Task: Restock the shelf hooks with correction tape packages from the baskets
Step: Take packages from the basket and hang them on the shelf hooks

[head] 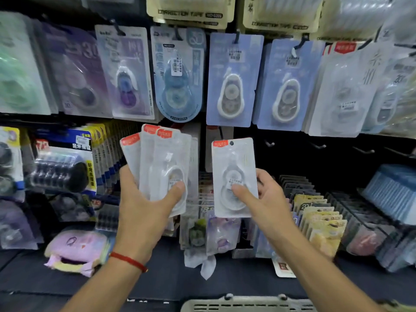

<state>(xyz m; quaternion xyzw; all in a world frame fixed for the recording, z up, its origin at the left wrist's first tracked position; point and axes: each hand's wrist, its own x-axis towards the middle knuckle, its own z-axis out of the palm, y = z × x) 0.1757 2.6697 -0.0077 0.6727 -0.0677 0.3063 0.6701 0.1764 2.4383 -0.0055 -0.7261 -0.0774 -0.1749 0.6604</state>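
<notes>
head view: shelf wall (pixel 225 131) packed with hanging correction tape, grey basket (pixel 247 306) rim at the bottom edge.
empty hooks: bare hooks (pixel 317 145) on the dark panel, right of the raised pack, look like the target.
left hand: left hand (pixel 144 199) clamped round a fanned stack of packages (pixel 162 163), thumb across the front, held upright.
right hand: right hand (pixel 263 194) pinches a single package (pixel 234 176) low down, thumb on the blister, fingers behind.
step tip: line the hang hole (pixel 231 143) up square with a hook tip, then slide straight back.
</notes>
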